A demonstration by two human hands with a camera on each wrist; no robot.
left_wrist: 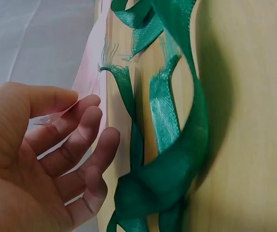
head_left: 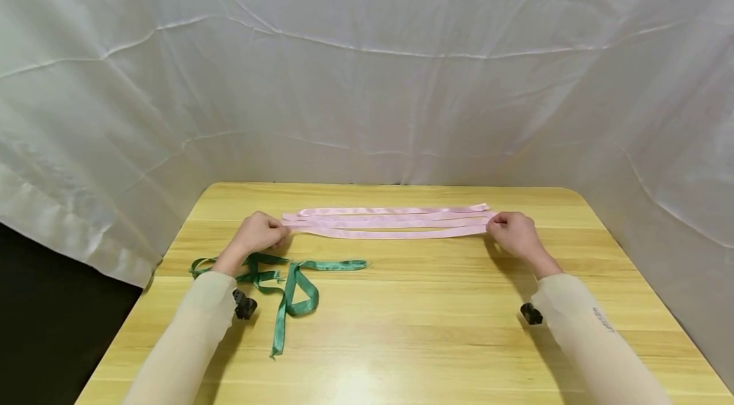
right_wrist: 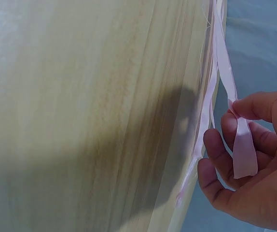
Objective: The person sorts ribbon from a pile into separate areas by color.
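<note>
Several pink satin ribbons point(head_left: 395, 235) stretch side by side across the far part of the table. At their left end, my left hand point(head_left: 259, 233) pinches a pink ribbon between thumb and forefinger. Its frayed tip point(left_wrist: 46, 119) sticks out past the pinch in the left wrist view. My right hand point(head_left: 514, 234) pinches a pink ribbon at the right end, and a short flat tail point(right_wrist: 245, 152) hangs below the fingertips in the right wrist view. Green satin ribbons point(head_left: 302, 308) lie tangled under and beside my left wrist, their ends frayed.
The wooden table point(head_left: 413, 341) has a pale, shiny top. White cloth point(head_left: 367, 106) hangs behind it and along both sides. A dark area point(head_left: 51, 316) shows beyond the table at the left. A small black device point(head_left: 531, 314) sits at my right wrist.
</note>
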